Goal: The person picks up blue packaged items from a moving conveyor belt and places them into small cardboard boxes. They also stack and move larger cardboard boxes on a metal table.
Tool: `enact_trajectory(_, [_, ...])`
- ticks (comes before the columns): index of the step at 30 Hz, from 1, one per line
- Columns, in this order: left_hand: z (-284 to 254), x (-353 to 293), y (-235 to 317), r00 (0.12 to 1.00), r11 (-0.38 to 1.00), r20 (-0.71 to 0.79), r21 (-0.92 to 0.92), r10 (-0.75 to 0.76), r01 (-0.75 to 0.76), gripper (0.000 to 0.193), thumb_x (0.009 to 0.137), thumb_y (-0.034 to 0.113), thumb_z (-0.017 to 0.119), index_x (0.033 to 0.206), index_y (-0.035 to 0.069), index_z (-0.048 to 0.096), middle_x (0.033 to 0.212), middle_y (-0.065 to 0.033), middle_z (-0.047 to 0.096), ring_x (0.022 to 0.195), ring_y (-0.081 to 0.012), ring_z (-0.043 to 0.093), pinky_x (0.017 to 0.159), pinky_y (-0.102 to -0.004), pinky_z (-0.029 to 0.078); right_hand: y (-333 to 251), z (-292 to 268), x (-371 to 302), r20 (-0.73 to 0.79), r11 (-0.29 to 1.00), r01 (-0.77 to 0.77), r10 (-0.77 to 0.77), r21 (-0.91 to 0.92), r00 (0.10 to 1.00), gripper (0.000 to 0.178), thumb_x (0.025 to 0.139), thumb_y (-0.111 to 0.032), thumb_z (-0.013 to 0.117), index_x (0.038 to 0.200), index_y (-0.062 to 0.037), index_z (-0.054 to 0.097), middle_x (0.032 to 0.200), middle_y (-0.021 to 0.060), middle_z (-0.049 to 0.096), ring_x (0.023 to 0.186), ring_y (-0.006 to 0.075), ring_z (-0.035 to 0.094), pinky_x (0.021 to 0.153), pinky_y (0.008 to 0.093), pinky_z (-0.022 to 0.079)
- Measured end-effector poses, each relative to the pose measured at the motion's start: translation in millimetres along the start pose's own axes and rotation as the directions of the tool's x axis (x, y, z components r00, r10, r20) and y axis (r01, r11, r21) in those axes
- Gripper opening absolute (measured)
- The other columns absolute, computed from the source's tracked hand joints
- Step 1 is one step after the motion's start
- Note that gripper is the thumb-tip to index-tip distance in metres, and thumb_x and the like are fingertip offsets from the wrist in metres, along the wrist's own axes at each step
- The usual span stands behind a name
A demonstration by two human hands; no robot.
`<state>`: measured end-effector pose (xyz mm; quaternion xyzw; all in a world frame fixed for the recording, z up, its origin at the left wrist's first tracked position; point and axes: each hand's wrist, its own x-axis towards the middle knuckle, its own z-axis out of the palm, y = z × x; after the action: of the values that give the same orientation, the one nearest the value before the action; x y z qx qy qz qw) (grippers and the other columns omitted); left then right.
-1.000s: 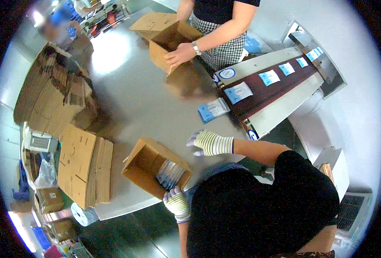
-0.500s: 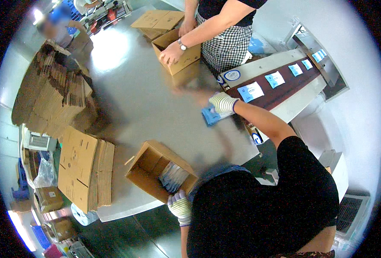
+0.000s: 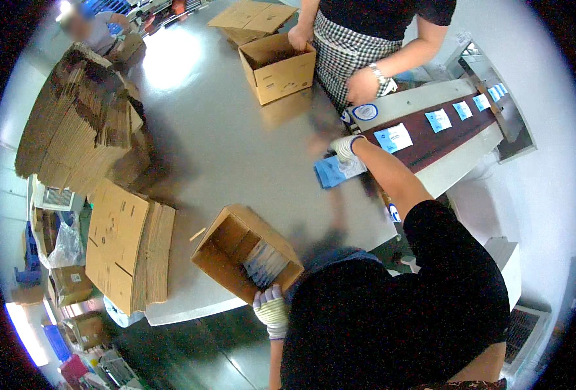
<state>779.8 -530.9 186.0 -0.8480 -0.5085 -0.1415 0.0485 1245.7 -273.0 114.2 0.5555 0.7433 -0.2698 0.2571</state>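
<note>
My left hand [image 3: 270, 308], in a white knit glove, grips the near rim of an open cardboard box [image 3: 235, 255] that stands tilted at the table's front edge with clear packets inside. My right hand [image 3: 347, 147], also gloved, reaches out over the grey table and rests on a small stack of blue packets [image 3: 332, 171] next to the dark conveyor belt [image 3: 431, 135]. More blue-and-white packets [image 3: 393, 138] lie spaced along that belt.
A co-worker in a checked apron stands across the table with a hand on another open cardboard box [image 3: 277, 66]. Flattened cartons are piled at the left [image 3: 80, 123] and front left [image 3: 127, 246]. Bare table surface [image 3: 223, 143] lies between.
My right hand has stretched from near the box out to the blue packets by the belt. The co-worker has turned their box and moved one hand toward the belt.
</note>
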Motion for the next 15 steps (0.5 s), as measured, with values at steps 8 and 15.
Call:
enact_trajectory(8, [7.7, -1.7, -2.4, 0.998, 0.997, -0.032, 0.054, -0.059, 0.06, 0.015, 0.073, 0.018, 0.06, 0.087, 0.016, 0.055, 0.072, 0.002, 0.055, 0.068, -0.0155, 0.055, 0.083, -0.034, 0.043, -138.3, 36.9, -71.4, -0.129, 0.985, -0.144, 0.13, -0.098, 0.983, 0.069, 0.06, -0.038, 0.074, 0.116, -0.0032, 0.054, 0.11, 0.0186, 0.061, 0.102, 0.0308, 0.059, 0.09, 0.0423, 0.046])
enact_trajectory(15, [-7.2, 4.0, -0.9, 0.999, 0.999, -0.008, 0.015, -0.036, 0.036, 0.017, 0.074, 0.023, 0.057, 0.089, 0.015, 0.055, 0.073, 0.0002, 0.052, 0.071, -0.0173, 0.055, 0.084, -0.0331, 0.042, -226.0, 58.2, -131.4, -0.141, 0.95, 0.151, -0.116, 0.272, 0.983, 0.074, 0.058, -0.036, 0.078, 0.117, -0.0009, 0.051, 0.112, 0.0205, 0.058, 0.1, 0.0306, 0.059, 0.088, 0.0438, 0.047])
